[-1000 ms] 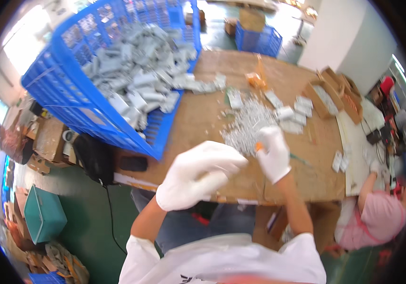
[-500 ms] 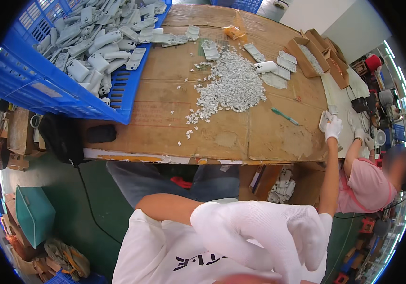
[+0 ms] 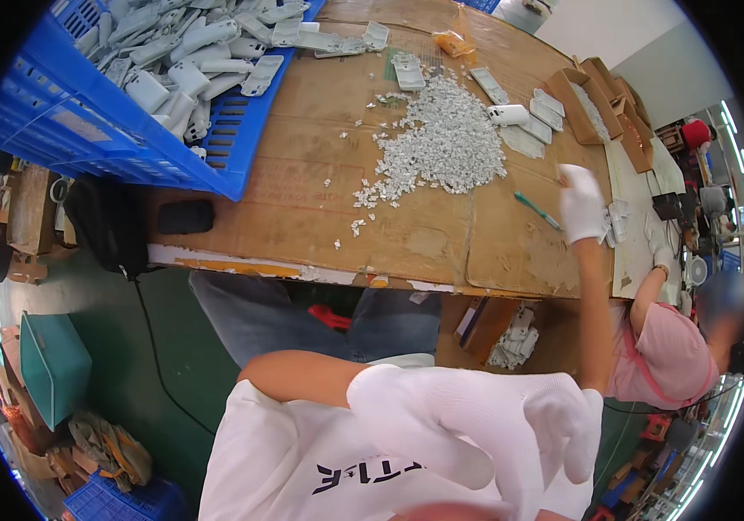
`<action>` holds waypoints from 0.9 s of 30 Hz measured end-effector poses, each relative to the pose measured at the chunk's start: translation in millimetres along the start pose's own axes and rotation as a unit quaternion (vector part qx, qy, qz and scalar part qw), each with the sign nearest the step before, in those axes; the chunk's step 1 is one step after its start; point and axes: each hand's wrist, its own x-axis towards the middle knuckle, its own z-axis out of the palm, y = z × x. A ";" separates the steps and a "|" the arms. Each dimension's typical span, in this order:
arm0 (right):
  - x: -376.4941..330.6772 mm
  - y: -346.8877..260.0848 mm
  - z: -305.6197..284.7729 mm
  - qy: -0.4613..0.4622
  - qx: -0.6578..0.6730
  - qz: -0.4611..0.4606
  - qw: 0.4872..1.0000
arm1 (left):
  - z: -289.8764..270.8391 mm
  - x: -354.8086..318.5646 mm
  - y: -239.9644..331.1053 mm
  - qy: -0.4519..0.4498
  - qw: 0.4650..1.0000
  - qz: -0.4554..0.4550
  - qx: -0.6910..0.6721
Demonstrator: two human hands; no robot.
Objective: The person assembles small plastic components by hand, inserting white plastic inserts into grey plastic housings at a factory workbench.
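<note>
Dark lettering (image 3: 329, 479) — white shirt (image 3: 255, 451)

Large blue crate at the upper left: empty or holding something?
Holding something: white plastic shells lie heaped inside the crate. How full, I cannot tell; the picture's edge cuts it off.

Green floor (image 3: 190, 339) left of and under a table (image 3: 302, 230) faced in worn brown cardboard. Crossed at left by a black cable (image 3: 156, 360), with a turquoise bin (image 3: 59, 365) nearby and cartons (image 3: 32, 208) above it. At upper right, a white pillar (image 3: 606, 30) with a greyer side face. Along the right rim, bright strip lights (image 3: 736, 143), bent by the lens. Along the left rim, a bluish-white glare, too distorted to tell window from lamp.
</note>
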 end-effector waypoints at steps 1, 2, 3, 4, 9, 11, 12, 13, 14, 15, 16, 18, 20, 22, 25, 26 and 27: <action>12.0 -49.7 -12.5 -0.028 0.030 -0.084 0.996 | 1.3 1.1 1.2 0.004 1.000 -0.004 -0.007; 16.9 -96.7 -13.4 -0.010 0.079 -0.137 0.987 | 17.4 0.5 0.0 0.002 1.000 -0.005 -0.008; 18.8 -133.5 -14.4 -0.034 0.100 -0.157 0.982 | 46.1 -3.1 -3.0 0.165 0.980 0.018 -0.109; 18.8 -156.9 -5.8 -0.003 0.132 -0.194 0.972 | 60.4 -4.3 -4.7 0.324 0.923 0.035 -0.203; 33.1 -187.7 38.5 0.002 0.105 -0.203 0.974 | -42.3 -23.3 -6.6 0.196 0.954 0.077 0.213; 27.1 -183.7 36.7 0.021 0.149 -0.181 0.972 | -69.7 -22.0 20.7 0.375 0.873 -0.029 0.311; 25.0 -181.9 33.9 0.013 0.119 -0.184 0.975 | -101.4 -24.0 21.8 0.417 0.801 -0.042 0.427; 21.4 -178.6 33.9 0.006 0.087 -0.186 0.979 | -141.3 -26.1 25.9 0.422 0.692 -0.064 0.583; 21.3 -182.3 37.0 0.006 0.094 -0.184 0.978 | -174.5 -26.2 35.6 0.419 0.586 -0.080 0.689; 20.7 -185.2 37.4 0.004 0.089 -0.189 0.978 | -206.5 -22.4 44.3 0.410 0.468 -0.089 0.778; 20.7 -191.3 39.8 0.005 0.088 -0.194 0.977 | -237.5 -19.2 54.3 0.427 0.379 -0.142 0.809; 16.9 -197.5 44.8 -0.027 0.080 -0.184 0.979 | -284.5 -4.2 66.0 0.450 0.250 -0.230 0.826; 9.0 -191.9 44.1 -0.080 0.083 -0.150 0.982 | -306.3 24.9 56.8 0.445 0.201 -0.299 0.820; 8.9 -188.3 43.7 -0.086 0.127 -0.128 0.980 | -328.7 41.3 52.0 0.427 0.176 -0.346 0.817; 31.2 -195.5 46.7 -0.048 0.178 -0.131 0.974 | -375.7 24.9 78.9 0.499 0.216 -0.340 0.767; 27.1 -188.0 47.6 -0.058 0.203 -0.111 0.971 | -379.5 32.3 77.4 0.488 0.258 -0.351 0.756; 23.4 -179.9 44.3 -0.083 0.204 -0.073 0.973 | -377.0 41.6 69.2 0.473 0.280 -0.357 0.755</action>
